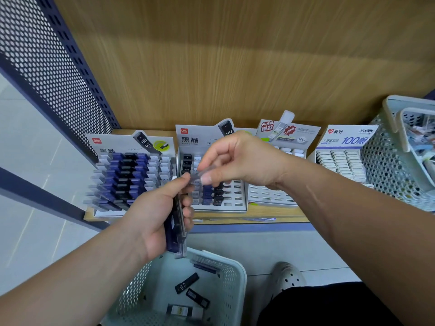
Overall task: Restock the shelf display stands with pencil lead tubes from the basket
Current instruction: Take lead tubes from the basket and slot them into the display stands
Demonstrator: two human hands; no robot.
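Bundle of lead tubes [176, 231] clasped upright in the curled left grip [153, 215] at frame centre, one clear tube [200, 172] pinched just above it by the right grip [240, 161], partly filled display stand [233, 198] behind on the shelf [277, 214], basket [239, 269] with loose tubes [186, 285] at lower centre.

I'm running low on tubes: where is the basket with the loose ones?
In the head view, bottom centre: the basket sits on the floor below the left hand, with a grey shoe to its right.
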